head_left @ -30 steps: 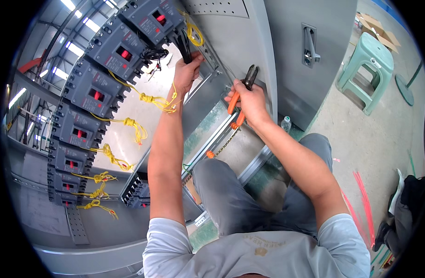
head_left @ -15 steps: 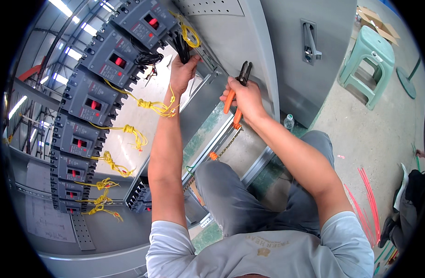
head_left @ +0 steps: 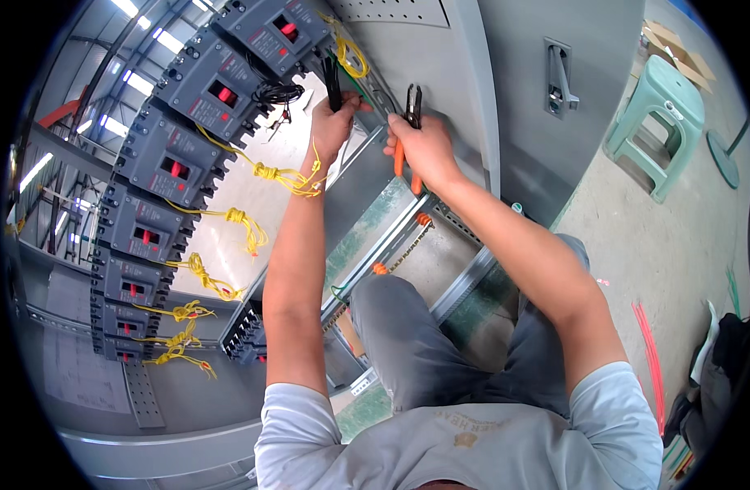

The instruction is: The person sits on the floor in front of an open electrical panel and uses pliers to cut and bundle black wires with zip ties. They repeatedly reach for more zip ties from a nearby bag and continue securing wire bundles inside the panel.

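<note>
My left hand (head_left: 334, 129) is closed round a bundle of black wires (head_left: 332, 86) that hangs beside the uppermost circuit breaker (head_left: 273, 33). A green strand shows just above its fingers. In my right hand (head_left: 426, 151) is a pair of pliers (head_left: 413, 102) with black jaws and orange handles. The jaws point up and away from me, to the right of the wires and apart from them. Tied yellow wires (head_left: 281, 178) pass close to my left wrist.
Several grey breakers (head_left: 171, 163) with red switches run down the left side. A grey cabinet door (head_left: 526, 122) with a handle stands to the right. A green plastic stool (head_left: 665, 114), a cardboard box (head_left: 677, 55) and red wires (head_left: 651, 359) lie on the right-hand floor.
My right hand and the pliers have moved up and left, nearer the left hand. My left hand still grips the black wires. The whole view has shifted slightly.
</note>
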Demonstrator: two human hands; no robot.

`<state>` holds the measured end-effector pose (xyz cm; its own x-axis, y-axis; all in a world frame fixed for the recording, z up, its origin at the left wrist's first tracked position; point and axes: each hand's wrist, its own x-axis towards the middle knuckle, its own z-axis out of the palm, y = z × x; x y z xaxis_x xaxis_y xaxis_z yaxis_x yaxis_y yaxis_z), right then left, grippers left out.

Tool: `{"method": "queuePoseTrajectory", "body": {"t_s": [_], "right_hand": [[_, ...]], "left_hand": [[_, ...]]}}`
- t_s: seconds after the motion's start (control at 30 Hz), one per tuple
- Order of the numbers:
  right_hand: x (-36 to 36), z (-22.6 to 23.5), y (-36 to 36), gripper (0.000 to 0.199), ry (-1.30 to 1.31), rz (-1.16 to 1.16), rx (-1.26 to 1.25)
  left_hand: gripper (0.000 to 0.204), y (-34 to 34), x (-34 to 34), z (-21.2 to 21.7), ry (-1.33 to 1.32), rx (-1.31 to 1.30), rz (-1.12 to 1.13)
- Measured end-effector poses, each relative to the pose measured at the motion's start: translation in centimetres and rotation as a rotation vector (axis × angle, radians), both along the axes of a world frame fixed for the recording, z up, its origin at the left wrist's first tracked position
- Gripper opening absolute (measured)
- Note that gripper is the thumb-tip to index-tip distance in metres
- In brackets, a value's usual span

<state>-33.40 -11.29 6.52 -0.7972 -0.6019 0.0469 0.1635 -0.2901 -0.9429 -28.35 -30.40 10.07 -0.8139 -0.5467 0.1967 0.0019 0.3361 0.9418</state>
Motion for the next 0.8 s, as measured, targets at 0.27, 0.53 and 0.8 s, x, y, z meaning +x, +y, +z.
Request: {"method": "queuePoseTrajectory", "body": {"t_s": [0.27, 0.53, 0.8], "right_hand": [[-2.5, -0.4, -0.9, 0.034, -0.026, 0.071, -0.007], [-2.8, 0.2, -2.0, 0.033, 0.003, 0.114, -0.047], [-2.2, 0.6, -1.9, 0.033, 0.128, 0.030, 0.013]], "left_hand": [[0.021, 1.7, 3.7, -0.6, 0.094, -0.372, 0.136], [0.023, 4.6, 2.8, 0.1, 0.134, -0.116, 0.016], [0.027, 4.4, 3.1, -0.8, 0.169, 0.119, -0.009]]}}
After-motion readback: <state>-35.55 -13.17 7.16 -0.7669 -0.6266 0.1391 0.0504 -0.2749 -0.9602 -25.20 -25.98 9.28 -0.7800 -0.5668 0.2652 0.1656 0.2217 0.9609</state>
